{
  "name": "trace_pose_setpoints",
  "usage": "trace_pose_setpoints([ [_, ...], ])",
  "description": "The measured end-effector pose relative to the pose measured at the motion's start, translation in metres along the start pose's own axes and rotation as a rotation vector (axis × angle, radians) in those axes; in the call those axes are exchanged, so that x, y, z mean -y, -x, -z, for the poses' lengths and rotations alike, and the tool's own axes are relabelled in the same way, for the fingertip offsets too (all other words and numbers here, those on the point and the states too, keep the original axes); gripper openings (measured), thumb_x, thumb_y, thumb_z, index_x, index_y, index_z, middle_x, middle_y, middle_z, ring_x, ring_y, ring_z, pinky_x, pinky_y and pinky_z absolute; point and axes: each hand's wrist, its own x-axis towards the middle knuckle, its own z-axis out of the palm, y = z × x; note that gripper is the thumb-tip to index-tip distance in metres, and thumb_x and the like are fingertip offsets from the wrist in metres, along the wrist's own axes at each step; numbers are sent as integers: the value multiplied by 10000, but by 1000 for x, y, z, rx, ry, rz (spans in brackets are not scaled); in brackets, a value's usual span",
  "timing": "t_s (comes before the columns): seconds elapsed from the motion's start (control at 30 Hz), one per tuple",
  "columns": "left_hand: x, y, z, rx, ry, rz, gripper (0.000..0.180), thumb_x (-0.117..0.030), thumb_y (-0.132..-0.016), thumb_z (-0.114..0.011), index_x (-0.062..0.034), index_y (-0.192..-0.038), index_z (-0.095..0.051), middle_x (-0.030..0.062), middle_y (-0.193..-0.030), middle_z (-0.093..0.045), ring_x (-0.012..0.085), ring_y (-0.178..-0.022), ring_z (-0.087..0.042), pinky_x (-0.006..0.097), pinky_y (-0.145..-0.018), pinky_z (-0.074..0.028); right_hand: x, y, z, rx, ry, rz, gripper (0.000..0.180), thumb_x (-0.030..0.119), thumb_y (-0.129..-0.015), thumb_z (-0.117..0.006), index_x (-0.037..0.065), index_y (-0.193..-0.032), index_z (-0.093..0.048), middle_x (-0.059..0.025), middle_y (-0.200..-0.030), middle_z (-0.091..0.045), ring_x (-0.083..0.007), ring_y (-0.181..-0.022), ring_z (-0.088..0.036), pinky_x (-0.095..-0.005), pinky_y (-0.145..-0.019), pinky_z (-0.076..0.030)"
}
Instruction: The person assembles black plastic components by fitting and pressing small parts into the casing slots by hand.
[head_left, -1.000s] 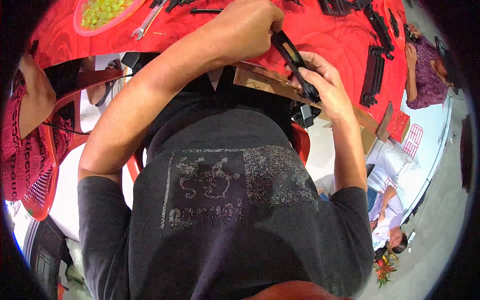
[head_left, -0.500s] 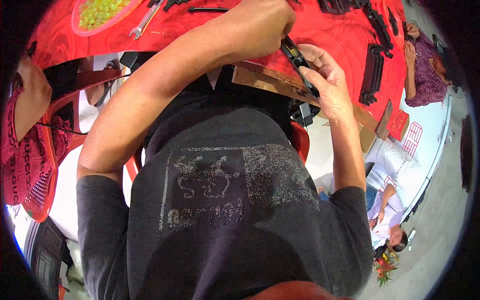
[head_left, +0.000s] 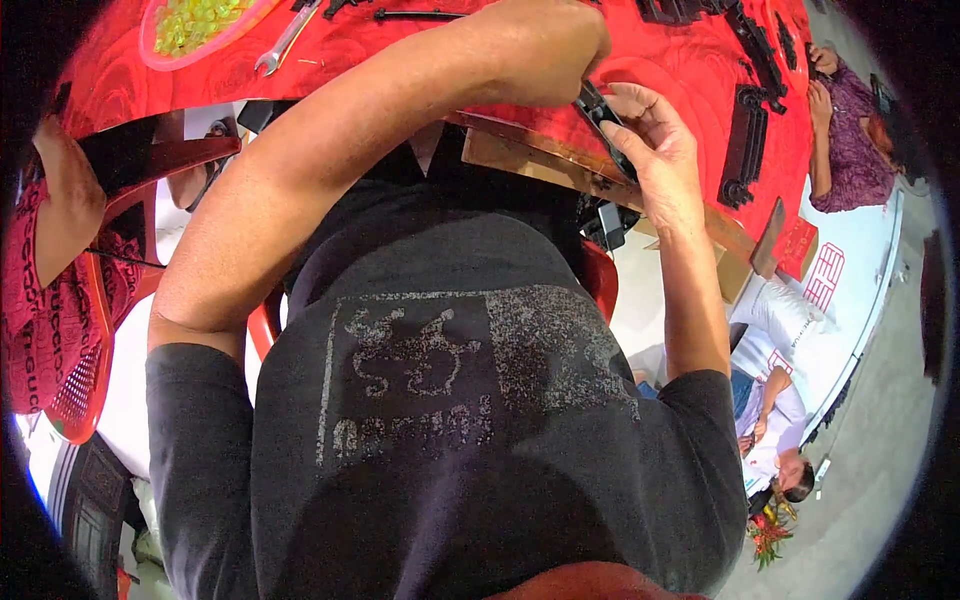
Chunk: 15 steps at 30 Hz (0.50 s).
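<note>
A long, narrow black plastic part is held at a slant over the near edge of the red-covered table. My right hand grips its lower end, the thumb lying along the part and the fingers curled behind. My left hand reaches across from the left and is closed at the upper end, which it covers. Most of the left fingers are hidden by the back of that hand. To the right of my hands lies a similar black plastic part.
A pink-rimmed bowl of small yellow pieces and a wrench lie at the far left. More black parts are at the far right. A wooden bar runs under the table edge. Other people sit to either side.
My left hand has shifted slightly right and down, and the black part has turned a little with it. A yellow spot seen on the part earlier no longer shows.
</note>
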Motion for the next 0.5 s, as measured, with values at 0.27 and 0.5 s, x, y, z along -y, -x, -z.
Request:
trace_pose_setpoints([
  [0.27, -19, -11, -5, -36, -338, 101, 168, -91, -700, -671, 19, -817, -718, 253, -843, -678, 380, -858, -678, 450, -730, -543, -9, -2, -2, -31, -33, 39, 380, -76, -847, -641, 5, -1215, -593, -88, -1041, -699, -141, -960, -644, -269, -863, -510],
  [0.5, -5, -28, -12, 100, -233, 47, 153, -116, -696, -673, 13, -761, -722, 236, -795, -681, 373, -798, -686, 435, -708, -550, -17, -3, -6, -43, 14, 82, 376, -94, -847, -621, 1, -1210, -594, -85, -1039, -697, -138, -955, -642, -269, -867, -507],
])
